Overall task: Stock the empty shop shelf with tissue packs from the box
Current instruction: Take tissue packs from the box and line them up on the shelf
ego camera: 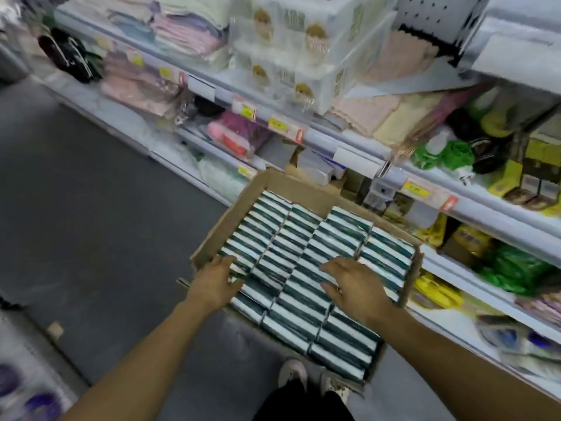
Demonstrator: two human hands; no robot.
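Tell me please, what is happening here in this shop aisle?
A person is bending over an open cardboard box on the floor beside the shop shelves. The box is packed with rows of green-and-white tissue packs. The left hand reaches over the packs by the box's left wall, and the right hand hovers over the middle rows, fingers spread. Neither hand plainly grips a pack yet, so stocking seems about to begin.

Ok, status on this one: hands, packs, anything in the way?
Left hand and right hand open over tissue packs. Box full, none lifted. Nothing blocking.
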